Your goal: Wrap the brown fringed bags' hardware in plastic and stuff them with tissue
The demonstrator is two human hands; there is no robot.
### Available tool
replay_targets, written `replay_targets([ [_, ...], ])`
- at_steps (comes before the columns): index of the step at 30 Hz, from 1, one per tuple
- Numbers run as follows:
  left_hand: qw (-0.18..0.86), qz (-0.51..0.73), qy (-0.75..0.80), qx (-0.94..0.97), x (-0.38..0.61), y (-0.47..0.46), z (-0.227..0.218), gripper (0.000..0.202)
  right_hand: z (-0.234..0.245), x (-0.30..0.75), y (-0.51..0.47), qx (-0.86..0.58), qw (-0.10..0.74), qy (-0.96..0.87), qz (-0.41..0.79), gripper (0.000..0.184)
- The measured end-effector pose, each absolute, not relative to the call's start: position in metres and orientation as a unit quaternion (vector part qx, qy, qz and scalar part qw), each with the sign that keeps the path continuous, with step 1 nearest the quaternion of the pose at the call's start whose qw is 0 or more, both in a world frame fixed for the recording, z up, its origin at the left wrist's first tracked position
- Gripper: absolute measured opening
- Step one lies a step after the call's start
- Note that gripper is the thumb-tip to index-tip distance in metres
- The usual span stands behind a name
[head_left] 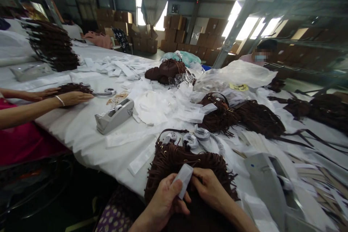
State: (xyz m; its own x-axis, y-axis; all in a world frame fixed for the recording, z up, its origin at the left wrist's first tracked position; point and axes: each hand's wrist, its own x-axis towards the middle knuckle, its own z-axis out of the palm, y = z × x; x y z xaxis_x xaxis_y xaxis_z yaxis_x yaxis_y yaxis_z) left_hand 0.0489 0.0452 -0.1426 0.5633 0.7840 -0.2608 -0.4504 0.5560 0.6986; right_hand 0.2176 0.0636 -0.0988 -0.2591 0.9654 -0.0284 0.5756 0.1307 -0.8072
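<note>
My left hand (164,197) grips a small flat white folded packet (185,178), thumb on top of it. Close against the packet's right edge, my right hand (210,188) has its fingers curled together; what they pinch is hidden. Both hands are over a dark brown fringed bag (170,157) with gold eyelets, which lies at the table's near edge. Its thin strap loops up behind it. Just beyond sit rings wrapped in white (190,140).
Grey tape dispensers stand left (115,116) and right (274,185). White wrapping sheets (154,107) and more brown bags (258,117) cover the middle. At left, a co-worker's hands (73,98) press a fringed piece. Bags are stacked (50,45) behind them.
</note>
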Motion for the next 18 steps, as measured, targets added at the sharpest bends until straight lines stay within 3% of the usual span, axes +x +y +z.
replay_targets([
  [3,0.807,0.366,0.304,0.35,0.053,0.04,-0.147,0.049,-0.081,0.248,0.073,-0.628,0.289,-0.647,0.322,0.028],
  [6,0.78,0.361,0.311,0.406,0.058,0.039,-0.149,0.047,-0.079,0.289,0.098,-0.738,0.33,-0.563,0.172,0.039],
  [11,0.78,0.336,0.322,0.418,0.063,0.042,-0.146,0.044,-0.107,0.325,0.149,-0.809,0.208,-0.55,0.025,0.048],
  [14,0.791,0.302,0.317,0.427,0.051,0.047,-0.137,0.046,-0.113,0.311,0.166,-0.756,0.204,-0.619,-0.056,0.044],
  [16,0.752,0.309,0.355,0.461,0.036,0.054,-0.125,0.049,-0.111,0.296,0.172,-0.711,0.193,-0.675,-0.047,0.038],
  [18,0.654,0.353,0.444,0.501,0.019,0.068,-0.109,0.047,-0.109,0.282,0.18,-0.696,0.127,-0.706,0.013,0.032],
])
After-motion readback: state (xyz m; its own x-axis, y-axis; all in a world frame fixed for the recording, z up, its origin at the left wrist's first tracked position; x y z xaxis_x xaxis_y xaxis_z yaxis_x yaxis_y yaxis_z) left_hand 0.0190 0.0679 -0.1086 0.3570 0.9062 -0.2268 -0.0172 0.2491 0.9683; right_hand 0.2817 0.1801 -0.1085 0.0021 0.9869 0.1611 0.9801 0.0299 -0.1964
